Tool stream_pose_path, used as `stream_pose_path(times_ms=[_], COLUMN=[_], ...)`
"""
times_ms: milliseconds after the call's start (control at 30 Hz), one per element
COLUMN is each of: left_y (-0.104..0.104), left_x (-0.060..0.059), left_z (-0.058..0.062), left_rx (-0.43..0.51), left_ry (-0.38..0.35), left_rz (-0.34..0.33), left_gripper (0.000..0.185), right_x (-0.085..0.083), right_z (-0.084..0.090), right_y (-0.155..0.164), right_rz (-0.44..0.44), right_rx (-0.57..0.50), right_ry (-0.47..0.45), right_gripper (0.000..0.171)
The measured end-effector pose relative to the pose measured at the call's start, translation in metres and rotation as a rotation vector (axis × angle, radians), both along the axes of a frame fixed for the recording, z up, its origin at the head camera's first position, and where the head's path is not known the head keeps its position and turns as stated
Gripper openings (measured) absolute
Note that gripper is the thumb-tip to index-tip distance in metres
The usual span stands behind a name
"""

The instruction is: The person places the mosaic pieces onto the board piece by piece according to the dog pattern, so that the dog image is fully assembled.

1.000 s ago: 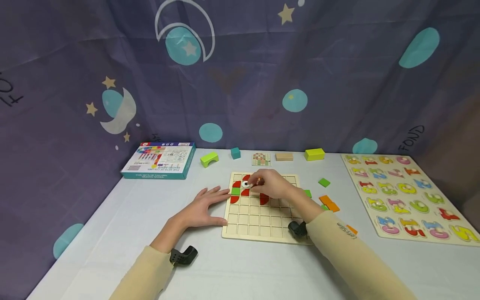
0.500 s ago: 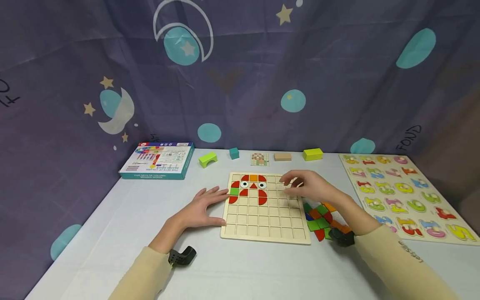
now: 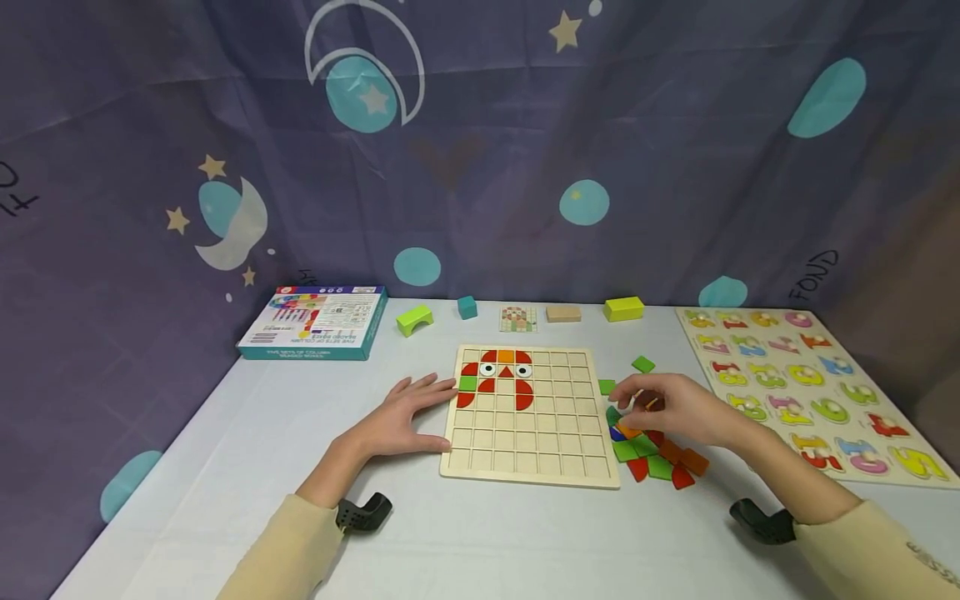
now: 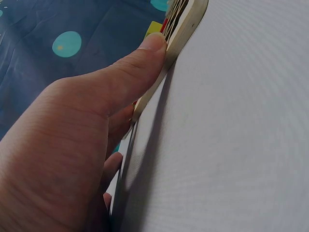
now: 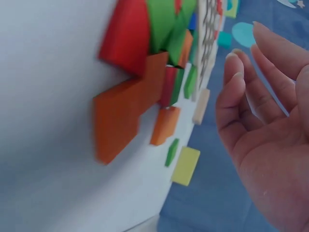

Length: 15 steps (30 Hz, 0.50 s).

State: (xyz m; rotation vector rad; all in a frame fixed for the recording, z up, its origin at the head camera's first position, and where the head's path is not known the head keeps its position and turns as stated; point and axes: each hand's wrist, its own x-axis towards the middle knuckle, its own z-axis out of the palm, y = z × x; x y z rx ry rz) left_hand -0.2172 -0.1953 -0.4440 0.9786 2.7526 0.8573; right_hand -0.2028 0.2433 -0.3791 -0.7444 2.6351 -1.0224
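A square wooden grid board [image 3: 536, 442] lies on the table, with red, green, orange and eye-printed tiles [image 3: 525, 395] set in its upper left cells. My left hand [image 3: 397, 423] rests at the board's left edge, fingers spread and thumb touching the rim, as the left wrist view also shows. Over the heap of loose tiles [image 3: 660, 468] right of the board hovers my right hand [image 3: 686, 410]. Its fingers are bent loosely, and the right wrist view shows a gap between thumb and fingertips with nothing held. Part of the heap is hidden beneath that hand.
A small pattern card [image 3: 518, 319] lies behind the board, among a green arch block [image 3: 415, 320], a teal cube [image 3: 467, 307], a plain wood block [image 3: 563, 314] and a yellow block [image 3: 624, 309]. A boxed set [image 3: 315, 323] stands left, a number puzzle board [image 3: 780, 429] right.
My right hand has left the board's upper cells and moved right, over the loose tiles. An orange tile and a right-hand eye tile now show at the top. The left hand stays put.
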Motion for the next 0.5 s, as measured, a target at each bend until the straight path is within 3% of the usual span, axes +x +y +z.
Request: stream_pose_path(times_ms=[300, 500], left_y=[0.0, 0.0], left_x=[0.0, 0.0], left_z=[0.0, 0.0], left_rx=[-0.01, -0.005], left_ry=[0.007, 0.006], left_rz=[0.003, 0.002], left_gripper=[0.083, 0.083], right_x=[0.021, 0.025], right_z=[-0.017, -0.022], right_y=[0.013, 0.013], right_rz=[0.176, 0.22], right_rx=[-0.061, 0.016], right_ry=[-0.03, -0.022], right_gripper=[0.02, 0.018])
